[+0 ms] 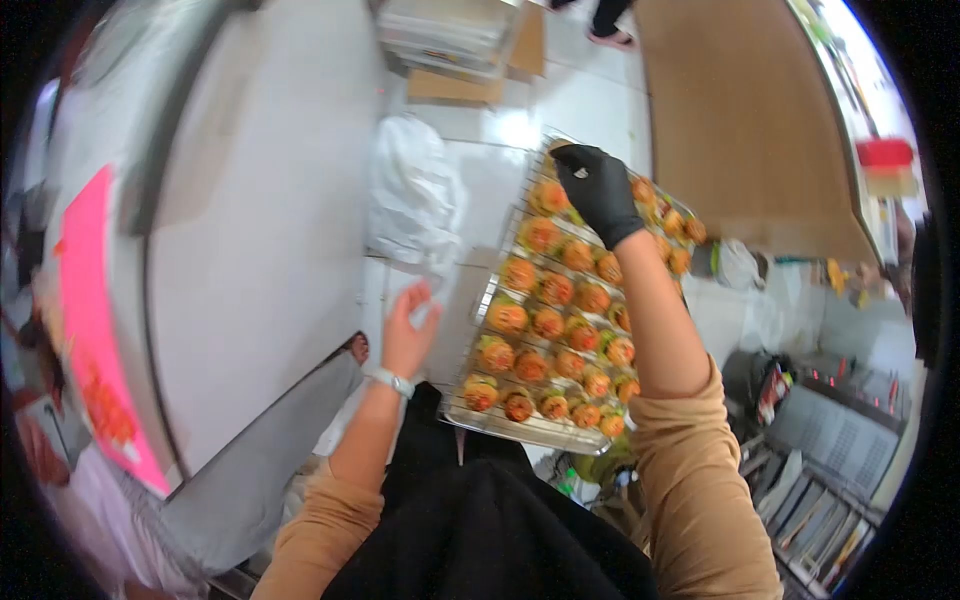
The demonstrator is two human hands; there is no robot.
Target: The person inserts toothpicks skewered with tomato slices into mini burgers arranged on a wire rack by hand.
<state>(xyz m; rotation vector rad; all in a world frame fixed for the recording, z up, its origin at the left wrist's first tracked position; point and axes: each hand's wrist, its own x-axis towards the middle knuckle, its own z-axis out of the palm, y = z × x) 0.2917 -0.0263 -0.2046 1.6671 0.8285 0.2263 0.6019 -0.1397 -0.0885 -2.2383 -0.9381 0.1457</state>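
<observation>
A metal tray with a wire rack point(480, 335) stretches out in front of me, bearing rows of small round filled buns point(553, 289) with green leaf edges showing. My right hand point(598, 190), in a black glove, is over the far end of the tray with its fingers curled and together. A tan piece lies by those fingertips, and what they grip, if anything, is hidden. Bare and wearing a wristwatch point(393, 381), my left hand point(410, 325) hovers left of the tray, fingers apart, holding nothing.
A large pale panel point(265, 220) rises at left, with a pink strip point(105, 330) beyond it. A white plastic bag point(412, 185) and cardboard point(455, 88) lie on the tiled floor. Right of the tray are a brown surface point(745, 110) and metal equipment point(830, 430). Another person's foot point(612, 40) shows at top.
</observation>
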